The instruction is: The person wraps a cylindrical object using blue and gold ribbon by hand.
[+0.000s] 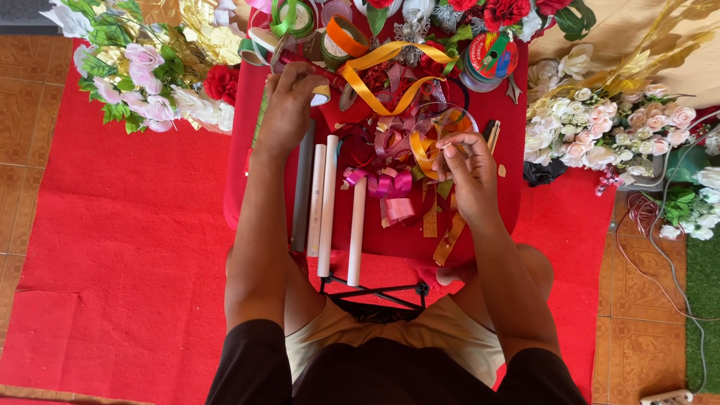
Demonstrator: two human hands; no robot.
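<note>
My left hand (pixel 289 105) reaches forward over the red table (pixel 510 180) and closes on a small roll of tape (pixel 321 94). My right hand (pixel 466 166) hovers over a heap of ribbons, pinching an orange-gold ribbon loop (pixel 424 148) between its fingertips. A long orange ribbon (pixel 382 75) curls across the middle of the table. A pink ribbon bow (pixel 382 184) lies between my hands. Several white and grey paper rolls (pixel 328 202) lie side by side under my left forearm.
Spools of ribbon (pixel 487 60) and tape crowd the table's far edge. Artificial pink and white flowers (pixel 150 82) sit at the left, cream roses (pixel 600 127) at the right. A red carpet (pixel 127 247) covers the tiled floor. White cables (pixel 675 262) trail at the right.
</note>
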